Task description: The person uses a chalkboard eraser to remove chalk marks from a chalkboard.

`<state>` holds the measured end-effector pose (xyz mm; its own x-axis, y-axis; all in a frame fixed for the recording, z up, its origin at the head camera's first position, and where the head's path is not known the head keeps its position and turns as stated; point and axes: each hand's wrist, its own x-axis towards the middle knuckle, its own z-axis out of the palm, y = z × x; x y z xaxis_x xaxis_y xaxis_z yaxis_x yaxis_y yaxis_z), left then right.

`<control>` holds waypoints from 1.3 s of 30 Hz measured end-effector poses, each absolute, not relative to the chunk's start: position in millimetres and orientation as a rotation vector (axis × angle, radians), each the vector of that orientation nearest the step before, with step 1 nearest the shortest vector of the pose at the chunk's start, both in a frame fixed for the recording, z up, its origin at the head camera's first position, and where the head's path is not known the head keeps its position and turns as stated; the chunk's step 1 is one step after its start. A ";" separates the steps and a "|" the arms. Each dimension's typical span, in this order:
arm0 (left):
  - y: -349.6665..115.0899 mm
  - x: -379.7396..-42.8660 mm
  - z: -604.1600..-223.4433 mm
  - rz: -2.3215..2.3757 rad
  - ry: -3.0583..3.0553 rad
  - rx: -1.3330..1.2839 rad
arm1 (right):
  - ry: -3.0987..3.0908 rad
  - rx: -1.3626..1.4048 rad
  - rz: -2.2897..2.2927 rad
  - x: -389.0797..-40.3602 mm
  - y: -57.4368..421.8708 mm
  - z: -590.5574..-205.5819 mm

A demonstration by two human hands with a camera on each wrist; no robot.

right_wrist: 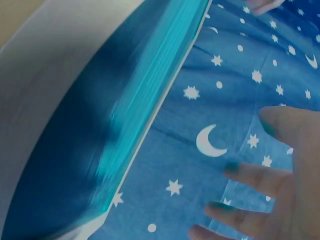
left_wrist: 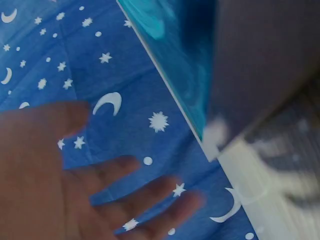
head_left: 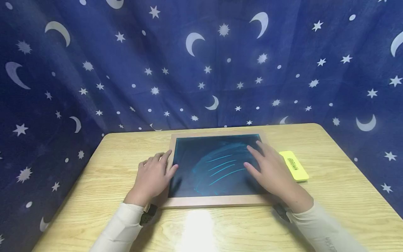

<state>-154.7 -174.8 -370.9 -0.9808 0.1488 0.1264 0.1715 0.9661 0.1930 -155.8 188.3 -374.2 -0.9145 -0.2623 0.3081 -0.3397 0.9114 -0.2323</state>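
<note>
A wood-framed chalkboard lies on the table, bearing several turquoise chalk lines and a smeared haze of the same colour. At its left edge my left hand hovers with fingers spread, holding nothing. Over the board's right side is my right hand, its fingers apart and likewise holding nothing. Both wrist views show a gap between the hands and the board. Turquoise marks colour some right fingertips. Just right of that hand sits a yellow block-shaped eraser with dark print, partly hidden by the hand.
The light wooden table has rounded far corners. A blue curtain with white moons and stars surrounds it at the back and sides. Each wrist carries a dark strapped device, such as the left one.
</note>
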 end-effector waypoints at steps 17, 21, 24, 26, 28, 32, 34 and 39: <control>-202.7 -163.0 -410.4 -0.540 -3.228 -0.113 | -3.003 0.109 0.597 -169.8 268.3 -387.3; -203.8 -166.3 -413.4 -0.642 -3.209 -0.160 | -3.065 0.095 0.576 -171.6 283.7 -390.3; -202.0 -169.8 -415.1 -0.716 -3.186 -0.187 | -3.086 0.102 0.545 -173.3 294.4 -392.9; -201.5 -170.7 -415.9 -0.743 -3.176 -0.189 | -3.092 0.113 0.540 -174.7 299.1 -395.2; -201.7 -171.0 -416.5 -0.747 -3.176 -0.184 | -3.097 0.129 0.540 -175.9 301.7 -398.0; -203.3 -170.5 -417.4 -0.750 -3.178 -0.177 | -3.097 0.149 0.552 -177.6 301.4 -403.0; -203.9 -170.3 -417.6 -0.757 -3.180 -0.180 | -3.094 0.158 0.549 -177.9 301.0 -405.0; -205.2 -171.5 -418.1 -0.771 -3.188 -0.195 | -3.068 0.179 0.538 -179.1 301.2 -407.6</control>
<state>-171.5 -205.2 -418.1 -0.9827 0.1481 -0.1116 0.0807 0.8836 0.4613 -179.1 301.2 -407.6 -0.9932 -0.1092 0.0410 -0.1166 0.9339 -0.3379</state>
